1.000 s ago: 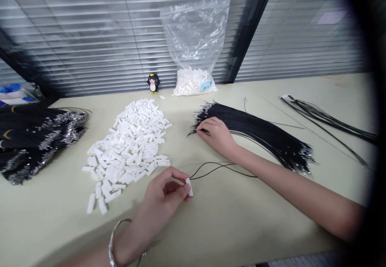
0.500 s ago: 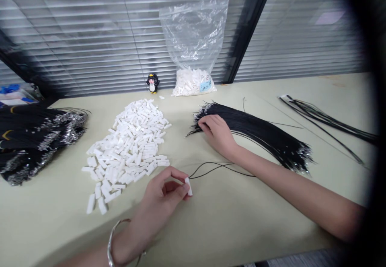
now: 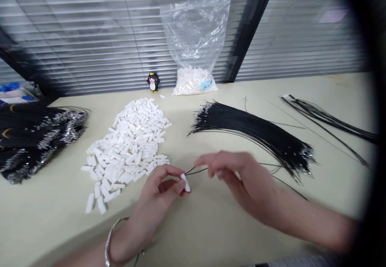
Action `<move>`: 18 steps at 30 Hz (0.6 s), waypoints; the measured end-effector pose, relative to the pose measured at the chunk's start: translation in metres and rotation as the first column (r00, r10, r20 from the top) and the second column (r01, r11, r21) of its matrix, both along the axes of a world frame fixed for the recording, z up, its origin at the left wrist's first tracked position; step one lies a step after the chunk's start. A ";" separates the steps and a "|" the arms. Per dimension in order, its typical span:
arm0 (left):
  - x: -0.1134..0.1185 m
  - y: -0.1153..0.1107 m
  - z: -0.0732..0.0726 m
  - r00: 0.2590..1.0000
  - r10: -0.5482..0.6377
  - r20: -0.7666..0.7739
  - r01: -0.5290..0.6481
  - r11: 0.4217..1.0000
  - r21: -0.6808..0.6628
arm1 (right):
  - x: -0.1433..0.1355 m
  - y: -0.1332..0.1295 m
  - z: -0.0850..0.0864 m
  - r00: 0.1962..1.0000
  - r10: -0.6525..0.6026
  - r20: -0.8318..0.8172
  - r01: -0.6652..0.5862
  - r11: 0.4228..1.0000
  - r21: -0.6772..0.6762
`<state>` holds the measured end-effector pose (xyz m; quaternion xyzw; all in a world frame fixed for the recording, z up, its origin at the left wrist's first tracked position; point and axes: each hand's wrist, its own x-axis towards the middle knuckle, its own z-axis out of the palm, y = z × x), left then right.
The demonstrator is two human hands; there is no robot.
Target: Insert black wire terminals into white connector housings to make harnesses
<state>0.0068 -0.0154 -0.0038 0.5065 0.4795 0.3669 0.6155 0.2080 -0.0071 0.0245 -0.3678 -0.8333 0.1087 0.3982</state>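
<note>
My left hand [image 3: 164, 190] pinches a small white connector [image 3: 186, 182] between thumb and fingers, near the front middle of the table. Thin black wires [image 3: 197, 171] run from the connector toward the right. Just right of it is my right hand [image 3: 241, 174], blurred by motion, its fingers bent over the wires; whether it holds anything cannot be made out. Beyond it lies a bundle of black wires [image 3: 253, 126] with metal tips at both ends. To the left spreads a heap of white connectors [image 3: 135, 138].
Further wire bundles [image 3: 39, 138] lie at the far left, and a few dark wires [image 3: 325, 118] at the right. At the back stand a clear bag of white pieces [image 3: 194, 80] and a penguin figurine [image 3: 153, 83], before window blinds [image 3: 90, 37].
My right hand has come off the left end of the wire bundle and moved toward me, close to the connector. My left hand still holds the connector, shifted slightly left.
</note>
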 end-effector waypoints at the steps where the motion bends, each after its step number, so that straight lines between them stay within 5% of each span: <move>1: 0.000 0.000 -0.001 1.000 0.005 0.008 -0.005 1.000 -0.010 | -0.003 -0.007 -0.001 0.996 0.074 0.049 -0.075 0.997 0.017; 4: -0.001 0.000 -0.002 0.999 0.007 0.054 -0.006 1.000 -0.020 | -0.010 -0.012 -0.012 0.983 0.141 0.116 -0.142 0.990 0.003; 9: -0.004 0.000 -0.003 0.983 -0.007 0.184 0.013 0.999 -0.034 | -0.011 0.002 -0.027 0.986 0.001 0.167 0.025 0.988 -0.150; 18: -0.005 -0.001 -0.004 0.958 -0.007 0.286 0.023 0.998 -0.052 | -0.010 0.000 -0.017 0.984 0.019 0.178 -0.048 0.986 0.160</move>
